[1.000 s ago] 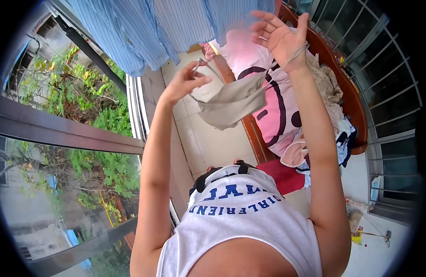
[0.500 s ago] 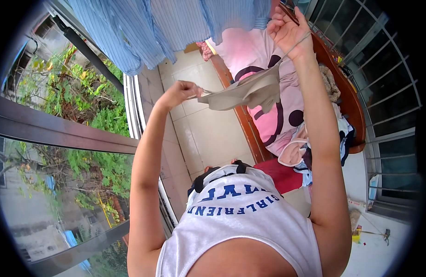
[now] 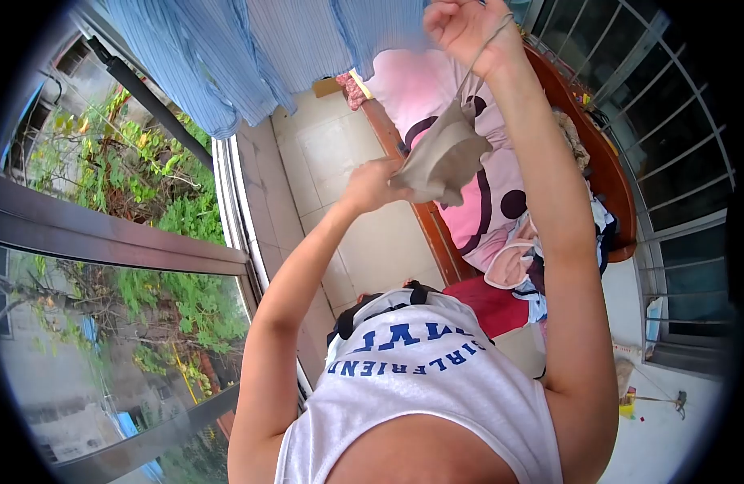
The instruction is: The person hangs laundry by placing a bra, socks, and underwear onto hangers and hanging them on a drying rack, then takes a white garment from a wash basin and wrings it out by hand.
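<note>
A greyish-beige cloth piece with wavy folds and a thin cord (image 3: pixel 446 160) hangs between my two hands. I cannot tell what kind of article it is. My left hand (image 3: pixel 373 185) is closed on its left edge, the fingers partly hidden behind the cloth. Up at the top edge of the view is my right hand (image 3: pixel 475 36), palm showing, its fingers loosely bent and partly cut off. The cord loops around this hand near the wrist and runs down to the cloth. No other thing shows between the right fingers.
Blue striped cloth (image 3: pixel 267 48) hangs overhead. A wooden bed (image 3: pixel 618 173) with a pink patterned cover (image 3: pixel 485 214) stands to the right, with crumpled clothes (image 3: pixel 521 258) on it. The window frame (image 3: pixel 239 214) is close on my left. Barred windows (image 3: pixel 670 121) lie beyond the bed.
My left hand has moved right and slightly down, now gripping the cloth's body edge. My right hand has shifted up and left. The cloth hangs shorter and more bunched.
</note>
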Available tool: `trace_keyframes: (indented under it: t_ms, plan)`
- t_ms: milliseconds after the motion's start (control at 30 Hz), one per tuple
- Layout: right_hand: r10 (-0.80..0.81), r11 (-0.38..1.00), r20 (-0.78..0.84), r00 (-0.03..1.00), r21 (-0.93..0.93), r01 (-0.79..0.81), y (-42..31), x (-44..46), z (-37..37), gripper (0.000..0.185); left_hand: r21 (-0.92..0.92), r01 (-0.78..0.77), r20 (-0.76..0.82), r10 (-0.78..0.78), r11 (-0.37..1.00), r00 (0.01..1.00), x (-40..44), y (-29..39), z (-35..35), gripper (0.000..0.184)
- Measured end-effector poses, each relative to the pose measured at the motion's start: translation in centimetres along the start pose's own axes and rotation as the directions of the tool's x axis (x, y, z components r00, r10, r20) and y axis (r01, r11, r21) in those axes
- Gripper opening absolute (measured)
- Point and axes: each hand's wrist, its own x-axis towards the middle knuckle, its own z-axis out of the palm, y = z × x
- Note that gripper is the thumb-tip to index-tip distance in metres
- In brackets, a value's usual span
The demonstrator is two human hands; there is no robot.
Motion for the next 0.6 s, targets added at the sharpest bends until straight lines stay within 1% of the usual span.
trace_keyframes:
  t_ms: [33,67,100,133,167,200,233,267,333,400,433,467,533,567,600]
  plan:
    - [-0.026,1.0,-0.022,0.999,-0.017,0.025,-0.6,0.0,-0.1,0.028,-0.063,0.005,0.017,-0.004,0.998,1.0,-0.1,-0.6,-0.6,0.043]
    - [-0.049,0.998,-0.044,0.998,-0.034,0.048,-1.1,0.0,-0.4,0.025,-0.063,0.003,0.018,-0.002,0.998,1.0,-0.2,-1.2,-1.2,0.043]
    - [-0.077,0.994,-0.06,0.995,-0.08,0.072,-1.7,0.2,-0.9,0.021,-0.257,-0.108,-0.05,0.098,0.96,0.994,-0.6,-1.4,-2.2,0.034]
    - [-0.077,0.994,-0.06,0.995,-0.08,0.073,-2.2,0.3,-1.6,0.021,-0.432,-0.222,-0.137,0.18,0.874,0.974,-0.9,-1.8,-3.0,0.027]
    - [-0.066,0.996,-0.076,0.995,-0.063,0.062,-2.7,0.4,-2.4,0.02,-0.366,-0.205,-0.236,0.122,0.908,0.964,-0.5,-3.6,-2.4,0.025]
    - [-0.055,0.998,-0.092,0.994,-0.045,0.051,-3.1,0.6,-3.1,0.019,-0.366,-0.205,-0.237,0.122,0.908,0.964,-0.6,-3.5,-3.1,0.025]
    - [-0.039,0.999,-0.099,0.994,-0.01,0.038,-3.4,0.7,-3.7,0.017,-0.592,-0.123,-0.151,0.041,0.796,0.988,-0.8,-2.9,-4.2,0.024]
    - [-0.038,0.999,-0.097,0.995,-0.009,0.037,-3.5,0.8,-4.3,0.017,-0.775,-0.025,-0.047,-0.018,0.632,0.999,-0.9,-2.7,-4.9,0.024]
    - [-0.03,1.0,-0.15,0.988,-0.014,0.028,-3.5,0.9,-4.7,0.015,-0.769,-0.053,-0.072,-0.004,0.637,0.997,-1.1,-2.6,-5.7,0.023]
    - [-0.005,1.0,-0.154,0.988,-0.005,0.005,-3.5,1.0,-4.6,0.015,-0.779,-0.042,-0.061,-0.009,0.626,0.998,-1.7,-2.6,-6.7,0.019]
    - [0.02,1.0,-0.16,0.987,0.004,-0.019,-3.4,0.8,-4.3,0.016,-0.782,-0.016,-0.029,-0.01,0.623,1.0,-1.9,-3.0,-7.2,0.019]
    - [0.02,1.0,-0.159,0.987,0.005,-0.019,-3.3,0.5,-4.0,0.016,-0.782,-0.016,-0.029,-0.01,0.624,1.0,-2.1,-3.2,-7.6,0.019]
    - [0.16,0.987,0.055,0.986,0.022,-0.162,-3.0,-0.2,-3.6,0.014,-0.75,-0.098,-0.092,0.043,0.654,0.995,-2.9,-2.6,-9.1,0.026]
    - [0.161,0.986,0.063,0.985,0.021,-0.163,-2.9,-0.4,-4.1,0.014,-0.819,-0.021,-0.052,-0.037,0.573,0.998,-3.6,-2.4,-10.1,0.031]
    - [0.222,0.965,0.101,0.97,-0.164,-0.204,-2.9,-0.5,-5.2,0.032,-0.85,-0.049,-0.128,-0.116,0.525,0.985,-4.1,-2.3,-11.1,0.029]
